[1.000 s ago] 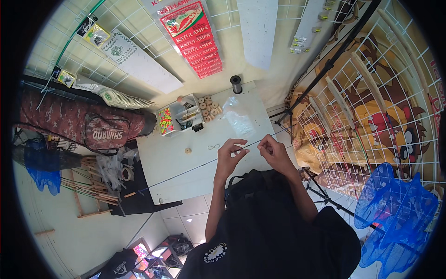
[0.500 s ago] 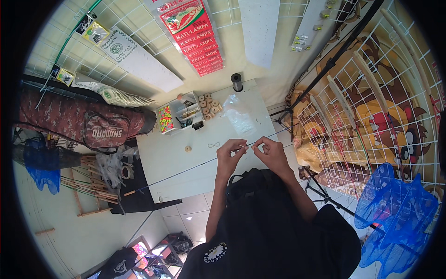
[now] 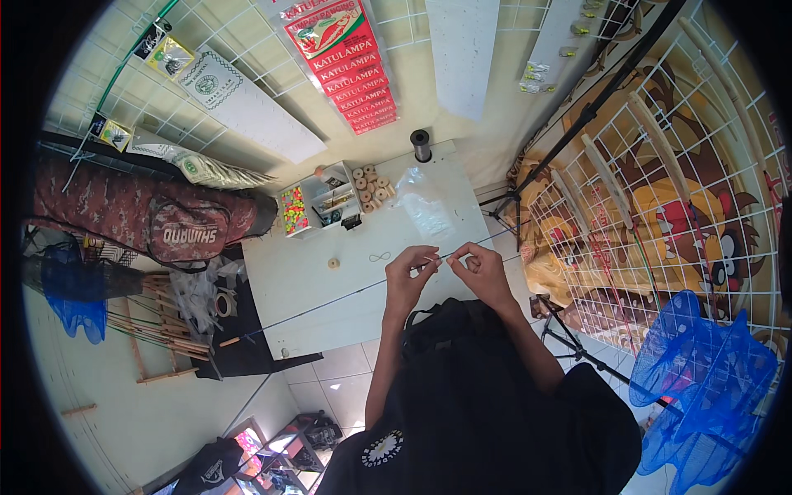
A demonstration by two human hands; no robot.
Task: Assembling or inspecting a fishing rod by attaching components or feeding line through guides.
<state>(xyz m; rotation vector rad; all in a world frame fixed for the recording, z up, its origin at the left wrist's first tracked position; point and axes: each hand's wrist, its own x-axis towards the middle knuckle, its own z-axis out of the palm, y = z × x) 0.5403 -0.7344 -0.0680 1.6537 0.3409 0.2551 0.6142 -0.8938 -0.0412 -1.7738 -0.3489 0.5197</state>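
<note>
Above the white table [image 3: 289,268], my left hand [image 3: 404,279] and my right hand [image 3: 483,274] meet almost fingertip to fingertip. Each has thumb and forefinger pinched together; what they hold is too thin and small to make out. A slim dark-blue fishing rod [image 3: 313,308] with a wooden grip lies slantwise across the table. It passes behind my hands and comes out past the right one. Left of my left hand lies a small twisted loop of pale cord [image 3: 379,256], with a small round wooden piece [image 3: 333,263] farther left.
A divided tray [image 3: 304,234] holds bright beads and small parts, beside several wooden spools [image 3: 371,191]. Clear plastic bags [image 3: 425,202] and a dark spool [image 3: 421,147] stand toward the back. A tripod [image 3: 569,338] and blue nets [image 3: 701,371] are at right, a camouflage bag [image 3: 124,210] at left.
My hands stay pinched in nearly the same place, the right fingertips shifted very slightly. Nothing on the table has moved.
</note>
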